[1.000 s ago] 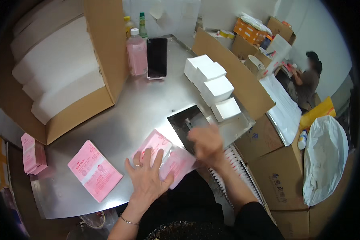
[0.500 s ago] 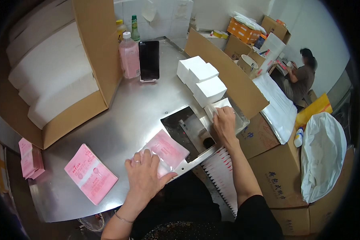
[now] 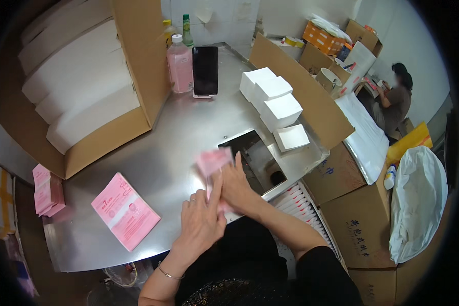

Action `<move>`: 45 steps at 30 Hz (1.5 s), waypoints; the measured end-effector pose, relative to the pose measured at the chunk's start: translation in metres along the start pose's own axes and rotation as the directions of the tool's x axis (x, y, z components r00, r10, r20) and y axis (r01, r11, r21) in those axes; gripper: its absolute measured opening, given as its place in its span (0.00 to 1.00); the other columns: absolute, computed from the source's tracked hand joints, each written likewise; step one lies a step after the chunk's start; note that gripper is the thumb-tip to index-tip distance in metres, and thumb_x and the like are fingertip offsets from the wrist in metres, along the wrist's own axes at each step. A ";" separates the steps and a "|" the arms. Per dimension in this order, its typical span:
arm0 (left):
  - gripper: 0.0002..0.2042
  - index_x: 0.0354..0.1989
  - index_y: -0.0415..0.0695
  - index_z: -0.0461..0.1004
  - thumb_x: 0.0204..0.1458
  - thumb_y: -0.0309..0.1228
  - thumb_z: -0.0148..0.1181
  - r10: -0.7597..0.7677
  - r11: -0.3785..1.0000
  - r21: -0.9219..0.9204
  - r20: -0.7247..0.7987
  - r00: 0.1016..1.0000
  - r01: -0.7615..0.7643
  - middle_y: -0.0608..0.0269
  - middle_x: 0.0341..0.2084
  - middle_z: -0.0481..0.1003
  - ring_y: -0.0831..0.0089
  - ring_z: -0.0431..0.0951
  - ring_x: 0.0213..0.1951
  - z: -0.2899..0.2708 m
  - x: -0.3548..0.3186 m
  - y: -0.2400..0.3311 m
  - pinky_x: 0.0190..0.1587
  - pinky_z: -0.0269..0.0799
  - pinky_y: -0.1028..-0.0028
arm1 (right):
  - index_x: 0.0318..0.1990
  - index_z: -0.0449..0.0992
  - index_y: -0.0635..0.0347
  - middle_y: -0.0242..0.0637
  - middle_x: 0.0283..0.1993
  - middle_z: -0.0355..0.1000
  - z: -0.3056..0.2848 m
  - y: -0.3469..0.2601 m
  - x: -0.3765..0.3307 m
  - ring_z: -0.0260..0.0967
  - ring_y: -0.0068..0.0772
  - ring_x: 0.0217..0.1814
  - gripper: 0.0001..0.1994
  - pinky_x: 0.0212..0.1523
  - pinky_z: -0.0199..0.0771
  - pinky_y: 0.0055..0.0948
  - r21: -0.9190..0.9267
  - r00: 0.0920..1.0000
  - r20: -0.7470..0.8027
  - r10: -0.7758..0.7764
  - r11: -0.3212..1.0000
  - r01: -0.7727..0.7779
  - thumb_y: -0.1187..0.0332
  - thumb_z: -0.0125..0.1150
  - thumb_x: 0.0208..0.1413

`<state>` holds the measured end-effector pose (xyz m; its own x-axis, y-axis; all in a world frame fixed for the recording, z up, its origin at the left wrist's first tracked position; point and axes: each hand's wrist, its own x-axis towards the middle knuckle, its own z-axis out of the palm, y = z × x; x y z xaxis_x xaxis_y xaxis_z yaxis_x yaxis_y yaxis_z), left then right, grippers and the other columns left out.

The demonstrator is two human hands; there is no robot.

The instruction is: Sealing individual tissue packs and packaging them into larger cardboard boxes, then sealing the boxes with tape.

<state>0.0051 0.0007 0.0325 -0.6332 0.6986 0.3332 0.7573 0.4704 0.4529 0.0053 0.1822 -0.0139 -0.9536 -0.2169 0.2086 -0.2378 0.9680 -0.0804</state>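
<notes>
Over the front edge of the metal table, a pink printed plastic bag (image 3: 213, 162) is between my hands, blurred by motion. My left hand (image 3: 203, 218) is closed on its lower part, with the index finger stretched towards the other hand. Crossing in from the right, my right hand (image 3: 235, 187) is against the bag, one finger pointing up and the others partly hidden; it looks closed on the bag. Whether the bag has anything inside cannot be made out. To the left lies a stack of flat pink bags (image 3: 126, 211). A short stack of white tissues (image 3: 291, 137) sits beyond the right hand.
A rectangular opening (image 3: 255, 158) is cut into the metal table (image 3: 183, 137). Taller white tissue stacks (image 3: 280, 109) stand behind it. A carton of white tissues (image 3: 132, 66), a phone (image 3: 205, 71) and bottles (image 3: 180, 66) are at the back. Another person (image 3: 397, 97) sits far right.
My right hand has left the white tissue stack and moved left to the bag. That stack now shows uncovered. The bag has been lifted and turned, and the whole view has shifted slightly.
</notes>
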 end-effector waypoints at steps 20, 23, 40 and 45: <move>0.14 0.40 0.42 0.71 0.42 0.22 0.56 -0.404 0.819 0.358 -0.193 0.894 0.448 0.53 0.36 0.69 0.50 0.68 0.46 -0.078 -0.080 -0.083 0.62 0.52 0.50 | 0.34 0.76 0.61 0.42 0.35 0.68 -0.031 0.143 -0.055 0.66 0.45 0.43 0.05 0.43 0.65 0.43 -0.241 0.745 -0.542 0.390 0.777 -0.582 0.69 0.60 0.55; 0.15 0.46 0.40 0.72 0.48 0.19 0.53 -0.299 0.947 0.064 -0.186 0.936 0.315 0.53 0.35 0.70 0.52 0.70 0.42 -0.082 -0.061 -0.053 0.54 0.60 0.55 | 0.37 0.77 0.62 0.42 0.35 0.68 -0.039 0.137 -0.059 0.66 0.46 0.43 0.05 0.43 0.65 0.44 -0.146 0.719 -0.532 0.446 0.789 -0.597 0.72 0.60 0.54; 0.40 0.59 0.36 0.67 0.33 0.40 0.72 -0.088 0.995 0.037 -0.092 0.992 0.092 0.39 0.68 0.56 0.38 0.53 0.69 0.023 0.003 -0.002 0.64 0.51 0.39 | 0.49 0.74 0.72 0.54 0.44 0.72 -0.025 -0.039 -0.004 0.71 0.49 0.49 0.22 0.68 0.51 0.64 0.036 0.999 0.033 -0.039 0.999 0.037 0.69 0.61 0.45; 0.37 0.61 0.43 0.66 0.42 0.47 0.67 -0.040 0.976 0.215 0.040 0.998 0.030 0.44 0.69 0.55 0.39 0.50 0.70 0.014 -0.008 -0.023 0.62 0.48 0.31 | 0.51 0.73 0.69 0.47 0.49 0.72 -0.012 -0.020 -0.034 0.67 0.48 0.59 0.24 0.67 0.56 0.56 0.225 0.930 -0.355 -0.094 0.957 0.183 0.74 0.62 0.41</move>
<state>-0.0048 -0.0079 0.0076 -0.6560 0.7004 0.2812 0.7543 0.5963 0.2746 0.0446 0.1720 -0.0079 -0.7990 -0.2479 0.5478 -0.4435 0.8581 -0.2586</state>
